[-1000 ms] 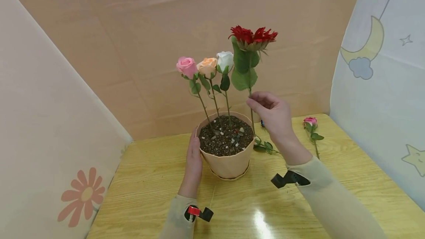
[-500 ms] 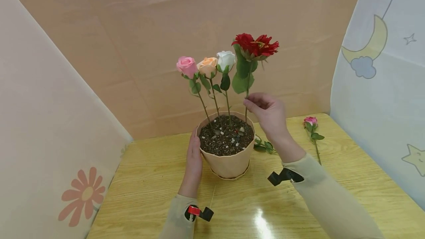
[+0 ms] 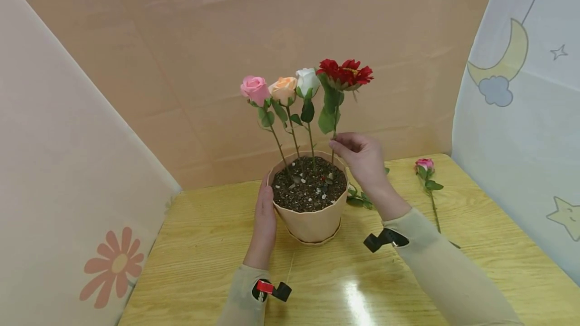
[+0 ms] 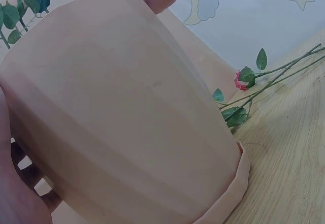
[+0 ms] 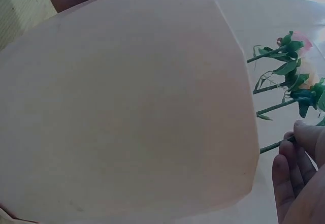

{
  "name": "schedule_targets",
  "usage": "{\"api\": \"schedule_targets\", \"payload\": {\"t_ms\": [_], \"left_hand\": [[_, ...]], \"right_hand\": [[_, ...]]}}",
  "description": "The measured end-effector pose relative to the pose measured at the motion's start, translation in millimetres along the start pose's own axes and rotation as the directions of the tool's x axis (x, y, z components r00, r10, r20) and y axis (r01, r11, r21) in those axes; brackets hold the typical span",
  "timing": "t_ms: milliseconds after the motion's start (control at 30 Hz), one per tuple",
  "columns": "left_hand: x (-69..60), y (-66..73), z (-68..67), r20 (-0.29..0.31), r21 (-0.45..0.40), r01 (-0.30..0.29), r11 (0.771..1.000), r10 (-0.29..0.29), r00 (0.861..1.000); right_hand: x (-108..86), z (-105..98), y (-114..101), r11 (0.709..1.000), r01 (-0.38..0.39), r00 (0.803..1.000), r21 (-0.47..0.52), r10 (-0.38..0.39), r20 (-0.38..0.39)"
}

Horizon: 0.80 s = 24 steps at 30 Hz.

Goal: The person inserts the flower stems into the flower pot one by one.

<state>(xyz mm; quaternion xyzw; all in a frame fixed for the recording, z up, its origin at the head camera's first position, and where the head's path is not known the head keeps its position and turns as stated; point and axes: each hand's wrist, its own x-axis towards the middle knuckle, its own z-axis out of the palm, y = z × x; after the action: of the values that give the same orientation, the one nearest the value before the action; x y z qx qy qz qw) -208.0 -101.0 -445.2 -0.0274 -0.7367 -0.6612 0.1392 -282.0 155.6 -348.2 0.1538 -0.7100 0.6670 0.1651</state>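
Observation:
My right hand (image 3: 364, 162) pinches the stem of a red flower (image 3: 345, 75) between thumb and fingers, just above the pot's rim. The stem's lower end meets the dark soil (image 3: 308, 192) near the right rear of the peach flowerpot (image 3: 310, 226). My left hand (image 3: 264, 215) rests along the pot's left side, fingers extended against its wall. A pink rose (image 3: 255, 89), a peach-orange rose (image 3: 284, 90) and a white rose (image 3: 308, 82) stand in the soil left of the red flower. In the right wrist view, thumb and fingertips meet on the stem (image 5: 271, 147).
Right of the pot, a deep pink rose (image 3: 425, 166) lies on the wooden table (image 3: 195, 245). Another leafy stem (image 3: 358, 201) lies close beside the pot, partly hidden by my right arm. Fabric panels (image 3: 217, 64) stand behind and at both sides.
My right hand has moved left and slightly down, bringing the red flower lower; its stem has shifted from beside the rim to inside the pot. My left hand has stayed against the pot.

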Motion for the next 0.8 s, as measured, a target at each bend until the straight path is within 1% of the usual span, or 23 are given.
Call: {"api": "schedule_targets", "payload": {"t_ms": [167,367,533,800], "left_hand": [[-0.1,-0.5,0.1,0.0,-0.001,-0.009,1.0,0.009,1.0],[0.1,-1.6,0.3,-0.003,0.004,-0.002,1.0,0.002,1.0],[-0.9,-0.4,0.7,-0.002,0.001,0.008,1.0,-0.008,1.0],[-0.1,-1.5,0.6,0.006,-0.005,-0.013,1.0,0.013,1.0]], "right_hand": [[-0.8,-0.3,2.8,0.999,0.015,1.0,-0.036,-0.015,0.001],[-3.1,-0.7,6.3,0.998,0.033,0.999,-0.044,-0.032,0.013],[-3.7,-0.6,8.6,0.996,0.042,0.999,-0.081,-0.04,0.022],[-3.6,-0.2,12.3,0.992,0.053,0.998,-0.113,-0.05,0.031]]}}
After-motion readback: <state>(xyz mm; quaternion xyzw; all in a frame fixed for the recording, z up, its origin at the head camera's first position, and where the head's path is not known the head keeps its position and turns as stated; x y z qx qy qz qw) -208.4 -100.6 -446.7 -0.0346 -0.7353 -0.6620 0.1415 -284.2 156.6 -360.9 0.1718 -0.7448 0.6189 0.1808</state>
